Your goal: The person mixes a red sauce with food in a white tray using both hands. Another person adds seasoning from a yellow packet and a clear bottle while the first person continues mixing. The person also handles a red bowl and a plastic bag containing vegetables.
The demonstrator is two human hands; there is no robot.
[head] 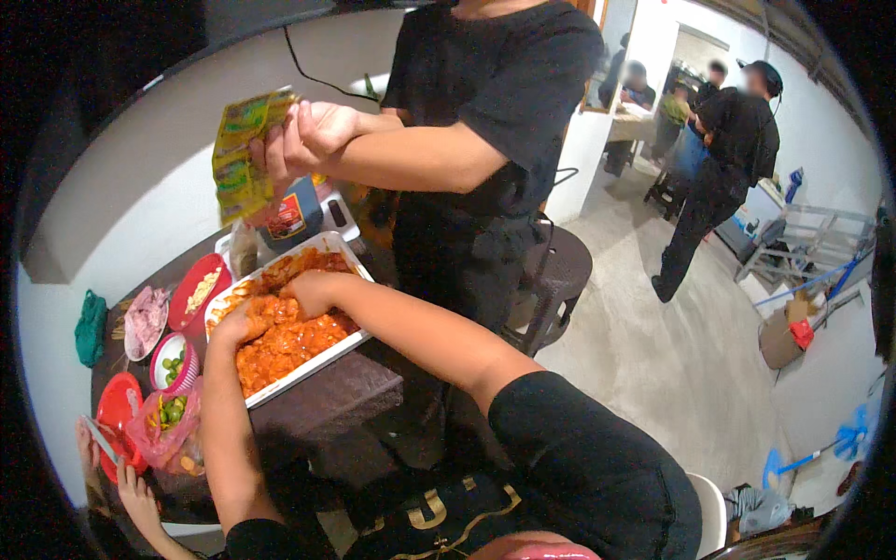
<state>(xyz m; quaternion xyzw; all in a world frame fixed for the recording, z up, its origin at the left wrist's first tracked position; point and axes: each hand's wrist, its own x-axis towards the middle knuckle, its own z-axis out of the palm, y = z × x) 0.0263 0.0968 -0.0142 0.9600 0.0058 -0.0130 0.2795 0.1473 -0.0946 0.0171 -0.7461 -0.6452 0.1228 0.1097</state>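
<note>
A white rectangular tray (308, 376) on the dark table holds a heap of meat pieces in orange-red marinade (294, 357). My left hand (241, 320) is in the heap from the near left side, its sauce-coated fingers around a clump of the meat. From the right, my right hand (311, 290) reaches into the same heap close beside it. Marinade hides the right fingers, so their grip cannot be made out. Red sauce smears the far inner wall of the tray.
Across the tray, a person in black holds a strip of green-yellow sachets (248, 150). Left stand a red bowl of chopped pale pieces (203, 290), a plate of pinkish meat (145, 322), a basket of green citrus (171, 364). Another person's hands hold a knife (103, 439) above a red basin (119, 399).
</note>
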